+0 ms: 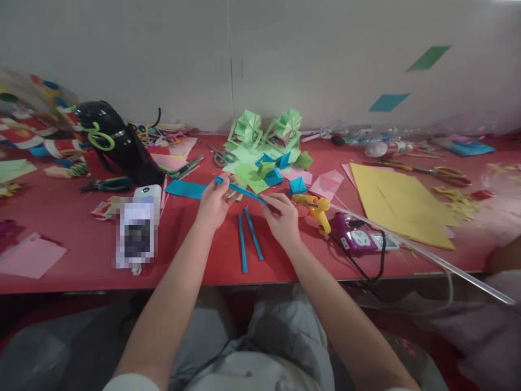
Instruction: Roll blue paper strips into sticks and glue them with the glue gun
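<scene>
A thin rolled blue paper strip (240, 190) is held between both hands above the red table (81, 266). My left hand (214, 203) pinches its left end and my right hand (280, 217) pinches its right end. Two more blue paper sticks (249, 239) lie on the table just below the hands. A flat blue paper sheet (185, 189) lies left of my left hand. Green folded paper shapes (266, 136) with small blue folded pieces (280, 162) stand behind the hands.
A yellow glue gun (315, 209) and a purple power strip (354, 236) lie right of my right hand, with a large yellow sheet (401, 203) beyond. Scissors (222, 156), a black bag (118, 141), a white device (138, 228) and pink papers (28, 255) lie around.
</scene>
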`<state>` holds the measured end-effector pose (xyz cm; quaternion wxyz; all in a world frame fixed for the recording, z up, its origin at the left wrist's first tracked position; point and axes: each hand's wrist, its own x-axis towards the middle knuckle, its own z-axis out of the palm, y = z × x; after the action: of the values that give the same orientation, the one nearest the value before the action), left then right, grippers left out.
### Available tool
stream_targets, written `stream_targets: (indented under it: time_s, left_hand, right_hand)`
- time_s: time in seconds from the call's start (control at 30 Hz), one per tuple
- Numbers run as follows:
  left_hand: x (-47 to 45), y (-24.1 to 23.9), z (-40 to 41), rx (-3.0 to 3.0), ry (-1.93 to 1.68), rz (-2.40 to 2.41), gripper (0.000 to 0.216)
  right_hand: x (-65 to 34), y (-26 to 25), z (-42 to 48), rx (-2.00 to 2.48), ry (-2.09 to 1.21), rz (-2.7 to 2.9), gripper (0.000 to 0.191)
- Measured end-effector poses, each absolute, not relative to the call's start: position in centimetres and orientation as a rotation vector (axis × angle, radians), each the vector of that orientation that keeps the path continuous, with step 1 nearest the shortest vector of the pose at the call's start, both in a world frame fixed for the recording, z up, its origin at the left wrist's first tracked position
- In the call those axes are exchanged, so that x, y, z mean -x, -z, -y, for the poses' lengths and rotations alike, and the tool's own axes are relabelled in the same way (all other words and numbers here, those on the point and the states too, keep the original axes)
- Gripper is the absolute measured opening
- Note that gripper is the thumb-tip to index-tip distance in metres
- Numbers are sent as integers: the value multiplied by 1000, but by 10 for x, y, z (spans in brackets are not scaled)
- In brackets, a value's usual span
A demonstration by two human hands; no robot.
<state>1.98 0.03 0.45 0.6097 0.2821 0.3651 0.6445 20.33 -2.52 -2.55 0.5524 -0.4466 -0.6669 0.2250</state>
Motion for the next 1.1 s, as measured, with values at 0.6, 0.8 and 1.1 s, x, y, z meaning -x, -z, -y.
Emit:
stream_targets:
  time_s: [0.6, 0.8, 1.1]
  left_hand:
    - [-25, 0, 1, -718, -1469, -928, 30]
    - [-31, -2, 5, -789, -1405, -871, 41]
    - [-33, 2, 5, -861, -1417, -891, 53]
  right_hand:
    - [-202, 21, 27, 1170, -698, 1502, 31]
    - [-202, 24, 24, 1174, -798, 1558, 38]
    - [-201, 23, 26, 1139, -868, 1551, 36]
